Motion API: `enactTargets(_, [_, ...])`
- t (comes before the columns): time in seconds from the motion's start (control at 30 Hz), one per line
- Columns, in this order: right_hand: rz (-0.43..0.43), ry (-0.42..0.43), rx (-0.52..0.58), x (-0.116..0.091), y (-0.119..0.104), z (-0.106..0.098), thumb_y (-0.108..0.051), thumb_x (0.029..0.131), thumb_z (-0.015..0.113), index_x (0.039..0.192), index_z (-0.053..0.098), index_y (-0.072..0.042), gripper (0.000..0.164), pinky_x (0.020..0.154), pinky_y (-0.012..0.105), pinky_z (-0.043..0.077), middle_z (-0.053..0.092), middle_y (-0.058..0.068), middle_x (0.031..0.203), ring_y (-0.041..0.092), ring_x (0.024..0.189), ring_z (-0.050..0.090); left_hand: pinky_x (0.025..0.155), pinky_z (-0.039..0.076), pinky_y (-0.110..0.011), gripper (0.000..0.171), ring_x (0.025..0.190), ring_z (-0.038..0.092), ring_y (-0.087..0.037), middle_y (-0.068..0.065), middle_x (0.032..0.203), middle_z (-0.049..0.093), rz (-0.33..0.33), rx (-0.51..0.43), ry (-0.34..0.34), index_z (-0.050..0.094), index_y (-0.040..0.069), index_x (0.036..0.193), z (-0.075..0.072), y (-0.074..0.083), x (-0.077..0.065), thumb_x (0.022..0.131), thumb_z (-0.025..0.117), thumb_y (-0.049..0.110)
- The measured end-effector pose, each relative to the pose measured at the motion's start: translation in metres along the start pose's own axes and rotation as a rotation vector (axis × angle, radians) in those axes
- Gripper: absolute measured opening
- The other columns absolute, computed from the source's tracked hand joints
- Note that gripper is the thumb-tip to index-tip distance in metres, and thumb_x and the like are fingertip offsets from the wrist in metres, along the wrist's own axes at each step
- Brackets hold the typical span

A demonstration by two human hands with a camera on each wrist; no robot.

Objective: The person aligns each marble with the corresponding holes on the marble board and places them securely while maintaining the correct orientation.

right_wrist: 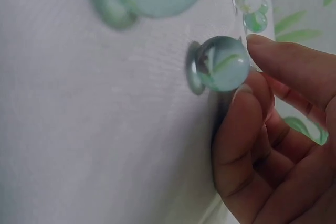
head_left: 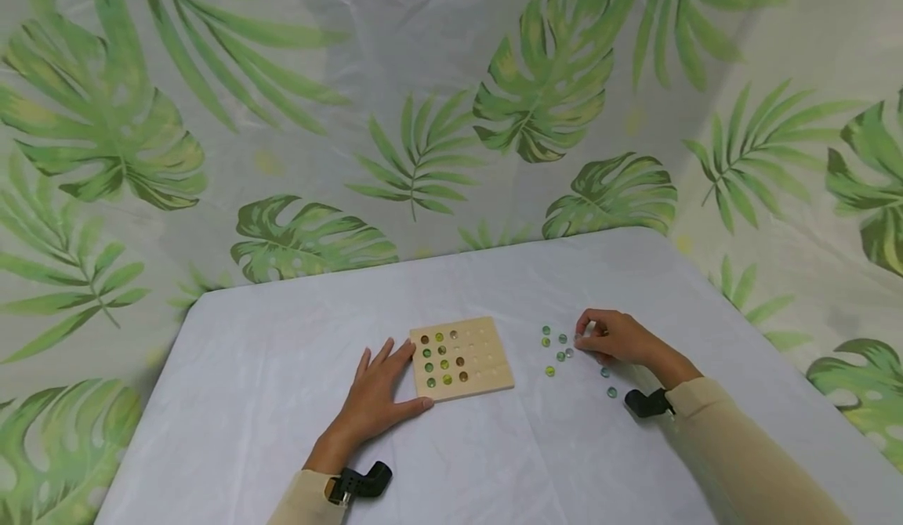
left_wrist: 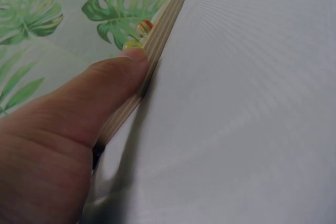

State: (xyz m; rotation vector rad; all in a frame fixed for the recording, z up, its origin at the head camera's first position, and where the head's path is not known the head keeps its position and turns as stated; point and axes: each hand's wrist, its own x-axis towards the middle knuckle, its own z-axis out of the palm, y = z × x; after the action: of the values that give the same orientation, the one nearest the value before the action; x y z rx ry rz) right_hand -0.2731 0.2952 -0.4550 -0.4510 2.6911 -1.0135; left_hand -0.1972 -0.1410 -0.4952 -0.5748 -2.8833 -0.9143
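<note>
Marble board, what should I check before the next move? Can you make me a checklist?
1. Board steadied: ok. The left hand rests against its left side.
2. Room for more marbles: ok. The two right-hand columns have empty holes.
3. First three columns full: not ok. The third column has a gap in the second row from the far side.
4. Marble held in the right hand's grip: cannot tell. The fingertips are at a marble, but a firm pinch isn't clear.
5. Loose marbles within reach: ok, it seems. Several lie near the right hand, well inside the table edges.
</note>
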Motion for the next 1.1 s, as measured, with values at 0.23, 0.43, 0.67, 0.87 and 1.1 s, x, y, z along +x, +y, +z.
enactTargets(0.23, [-0.046,-0.001,-0.001,0.004,-0.011,0.004,-0.018,0.091,0.068,0.099,0.06,-0.011,0.013,0.048,0.028,0.043,0.051,0.002,0.058,0.017,0.048,0.049,0.119,-0.002,-0.049,0.096,0.147,0.016,-0.026,0.0,0.154,0.034,-0.005,0.006,-0.006,0.033,0.016,0.152,-0.005,0.003,-0.001,0.077,0.068,0.065])
enactTargets(0.43, [-0.088,0.005,-0.018,0.013,-0.022,0.002,-0.018,0.092,0.067,0.1,0.061,-0.012,0.013,0.047,0.028,0.043,0.051,0.001,0.059,0.016,0.047,0.047,0.119,-0.002,-0.048,0.097,0.147,0.016,-0.025,0.0,0.154,0.034,0.007,0.015,0.005,0.033,0.016,0.152,-0.003,-0.001,0.001,0.077,0.067,0.066])
enactTargets(0.67, [-0.098,-0.002,-0.006,0.02,-0.03,0.007,-0.019,0.092,0.068,0.102,0.062,-0.012,0.014,0.045,0.027,0.042,0.052,0.001,0.062,0.015,0.047,0.046,0.119,-0.003,-0.044,0.097,0.147,0.015,-0.021,0.004,0.155,0.033,-0.012,0.021,-0.01,0.032,0.019,0.152,-0.001,-0.002,0.001,0.076,0.067,0.067])
enactTargets(0.87, [-0.143,0.001,0.0,0.027,-0.038,0.011,-0.021,0.092,0.068,0.102,0.063,-0.012,0.014,0.046,0.028,0.045,0.058,0.009,0.069,0.017,0.051,0.051,0.119,-0.004,-0.044,0.097,0.147,0.014,-0.021,0.003,0.155,0.033,-0.018,0.014,-0.013,0.032,0.019,0.152,-0.001,-0.002,0.0,0.076,0.067,0.068])
enactTargets(1.1, [-0.167,-0.014,-0.001,0.034,-0.049,0.016,-0.02,0.092,0.067,0.103,0.064,-0.013,0.014,0.048,0.028,0.045,0.06,0.012,0.07,0.016,0.053,0.051,0.119,-0.001,-0.048,0.096,0.146,0.018,-0.026,0.001,0.153,0.036,0.008,0.007,0.002,0.034,0.016,0.151,-0.001,0.0,-0.001,0.077,0.067,0.067])
